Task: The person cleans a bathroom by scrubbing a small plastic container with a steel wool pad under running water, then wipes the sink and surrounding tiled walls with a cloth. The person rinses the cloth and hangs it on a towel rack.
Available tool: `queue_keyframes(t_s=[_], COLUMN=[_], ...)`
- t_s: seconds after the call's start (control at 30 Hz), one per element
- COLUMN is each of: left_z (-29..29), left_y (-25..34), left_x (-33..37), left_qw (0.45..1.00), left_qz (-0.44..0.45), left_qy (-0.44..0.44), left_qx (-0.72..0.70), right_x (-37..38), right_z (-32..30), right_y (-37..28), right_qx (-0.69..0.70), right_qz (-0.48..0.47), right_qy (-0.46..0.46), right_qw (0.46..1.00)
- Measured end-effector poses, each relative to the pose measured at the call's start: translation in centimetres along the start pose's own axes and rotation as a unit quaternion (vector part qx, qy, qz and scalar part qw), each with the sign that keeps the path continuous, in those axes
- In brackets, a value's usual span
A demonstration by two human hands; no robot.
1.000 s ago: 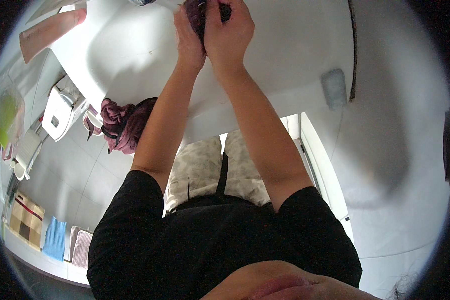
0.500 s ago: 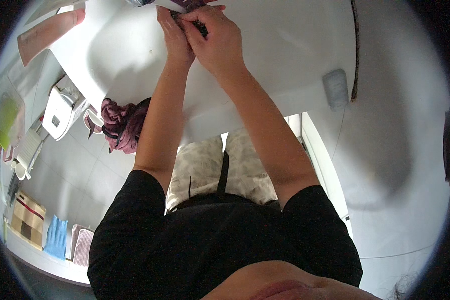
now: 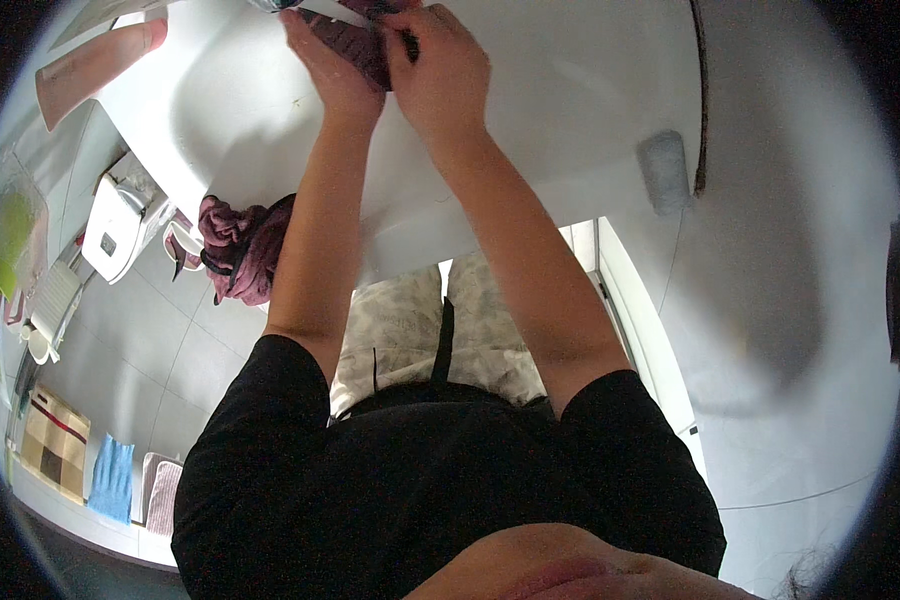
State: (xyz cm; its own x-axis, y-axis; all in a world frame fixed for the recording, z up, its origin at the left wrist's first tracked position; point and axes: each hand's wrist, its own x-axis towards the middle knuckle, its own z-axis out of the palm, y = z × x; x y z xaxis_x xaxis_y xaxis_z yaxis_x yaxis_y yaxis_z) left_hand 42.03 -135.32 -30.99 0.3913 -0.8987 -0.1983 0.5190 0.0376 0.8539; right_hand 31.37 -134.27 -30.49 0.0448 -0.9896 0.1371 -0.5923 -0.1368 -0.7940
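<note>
At the top of the head view, both hands work over the white washbasin [image 3: 560, 120]. A dark purple cloth piece [image 3: 355, 48] with black parts stretches between them; its exact kind does not show. Its flat, ribbed-looking face lies along the palm of my left hand [image 3: 335, 80], whose fingers hold its left edge. My right hand [image 3: 442, 75] is closed, with curled fingers gripping the other side. A pale streak, seemingly water, crosses above the cloth beside the shiny tap [image 3: 273, 4]. The cloth's upper end is cut off by the picture's edge.
A crumpled purple cloth bundle [image 3: 245, 245] hangs over the basin's front left edge. A pink tube [image 3: 98, 75] stands at the upper left. At the right lies a grey-blue block [image 3: 663, 172]. Beyond the left edge are a white toilet [image 3: 120, 235] and a blue cloth [image 3: 113, 480].
My left hand has shifted left and turned its palm more open, apart from the right. More of the purple cloth's flat face now shows between the hands.
</note>
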Motion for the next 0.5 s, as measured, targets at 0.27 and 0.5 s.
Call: queue_keyframes(t_s=[0.27, 0.5], left_z=[1.7, 0.9], left_y=[1.1, 0.3], left_x=[0.6, 0.8], left_qw=[0.999, 0.999], left_qz=[-0.026, -0.015], left_qy=[0.010, -0.024], left_qx=[0.017, 0.021], right_x=[-1.3, -2.5], right_z=[-2.7, -2.0], right_y=[0.2, 0.5], right_qx=[-0.047, 0.120], right_qz=[0.038, 0.061], right_qy=[-0.073, -0.151], right_qw=[0.995, 0.979])
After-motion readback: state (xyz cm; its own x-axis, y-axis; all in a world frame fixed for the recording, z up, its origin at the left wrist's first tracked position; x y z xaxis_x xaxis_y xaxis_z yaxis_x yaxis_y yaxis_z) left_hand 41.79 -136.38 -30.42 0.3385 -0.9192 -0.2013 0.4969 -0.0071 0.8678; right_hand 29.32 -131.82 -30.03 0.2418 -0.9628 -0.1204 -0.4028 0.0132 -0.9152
